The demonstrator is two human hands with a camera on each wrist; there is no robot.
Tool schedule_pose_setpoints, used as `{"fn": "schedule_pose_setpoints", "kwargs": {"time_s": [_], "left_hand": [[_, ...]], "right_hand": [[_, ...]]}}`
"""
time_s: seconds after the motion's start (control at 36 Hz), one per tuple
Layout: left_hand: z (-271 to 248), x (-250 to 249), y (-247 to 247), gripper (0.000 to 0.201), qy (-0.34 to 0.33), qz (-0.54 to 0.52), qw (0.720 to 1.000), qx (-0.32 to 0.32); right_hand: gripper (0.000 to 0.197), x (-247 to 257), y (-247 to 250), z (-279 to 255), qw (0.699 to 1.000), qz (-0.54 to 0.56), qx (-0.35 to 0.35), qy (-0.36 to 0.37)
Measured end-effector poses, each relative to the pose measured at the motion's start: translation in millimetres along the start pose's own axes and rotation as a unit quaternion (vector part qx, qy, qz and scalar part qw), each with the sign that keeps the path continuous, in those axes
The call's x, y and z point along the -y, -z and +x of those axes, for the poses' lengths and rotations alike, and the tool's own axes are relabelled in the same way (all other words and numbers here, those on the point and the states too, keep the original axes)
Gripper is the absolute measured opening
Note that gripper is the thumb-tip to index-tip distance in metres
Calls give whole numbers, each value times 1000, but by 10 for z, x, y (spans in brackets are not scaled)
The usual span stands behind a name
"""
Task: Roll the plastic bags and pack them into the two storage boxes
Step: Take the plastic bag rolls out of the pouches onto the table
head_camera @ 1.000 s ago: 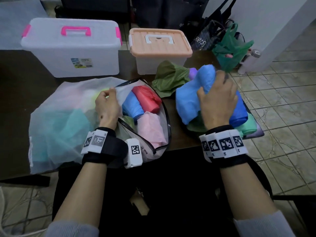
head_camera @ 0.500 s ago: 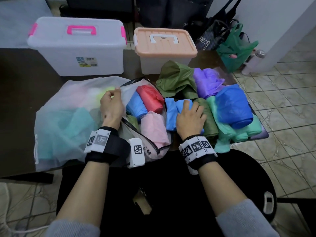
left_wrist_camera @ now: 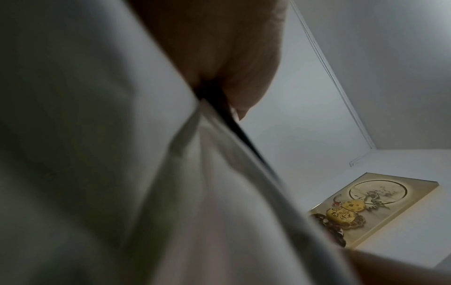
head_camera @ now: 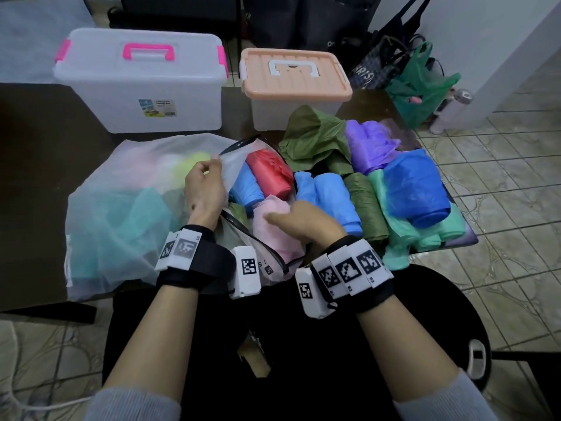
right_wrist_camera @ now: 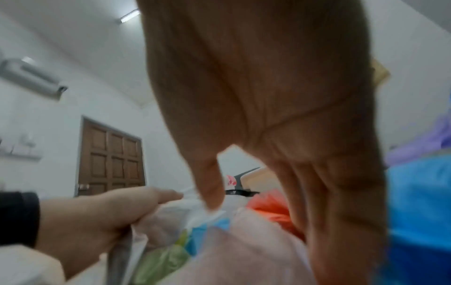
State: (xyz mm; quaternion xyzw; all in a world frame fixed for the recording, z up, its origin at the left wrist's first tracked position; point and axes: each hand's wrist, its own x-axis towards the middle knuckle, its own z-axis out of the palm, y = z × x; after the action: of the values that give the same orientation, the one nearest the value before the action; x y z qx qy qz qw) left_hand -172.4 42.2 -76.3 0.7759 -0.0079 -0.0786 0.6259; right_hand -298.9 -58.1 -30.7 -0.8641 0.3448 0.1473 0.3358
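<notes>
Head view: left grip [head_camera: 204, 189] pinched mesh bag [head_camera: 121, 208] rim; right grip [head_camera: 299, 221], fingers relaxed, touched pink roll [head_camera: 274, 235] just beside

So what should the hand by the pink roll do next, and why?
Probably close on the pink roll and lift it out. The right hand is right at that roll with its fingers straight, holding nothing, while the left hand pinches the mesh bag rim, keeping the mouth open. Both storage boxes still have their lids on.

Blurred white mesh bag [left_wrist_camera: 122, 154] up close, fingers [left_wrist_camera: 234, 57] pinching its black-edged rim, framed picture [left_wrist_camera: 380, 208] beyond
</notes>
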Motion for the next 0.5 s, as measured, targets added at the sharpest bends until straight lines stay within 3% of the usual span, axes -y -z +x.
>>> {"fn": "schedule_pose_setpoints", "kwargs": {"time_s": [0.08, 0.19, 0.39, 0.5], "left_hand": [[-12, 6, -10, 33, -2, -2, 1000, -4], [-9, 16, -19, 30, -4, -5, 1000, 3], [2, 30, -14, 29, -3, -12, 1000, 10], [1, 26, -25, 31, -4, -7, 1000, 7]], "right_hand": [[55, 52, -83, 26, 998, -24, 50, 21], [56, 61, -193, 89, 999, -23, 18, 22], [36, -87, 9, 152, 983, 178, -36, -2], [43, -98, 144, 146, 993, 117, -16, 5]]}}
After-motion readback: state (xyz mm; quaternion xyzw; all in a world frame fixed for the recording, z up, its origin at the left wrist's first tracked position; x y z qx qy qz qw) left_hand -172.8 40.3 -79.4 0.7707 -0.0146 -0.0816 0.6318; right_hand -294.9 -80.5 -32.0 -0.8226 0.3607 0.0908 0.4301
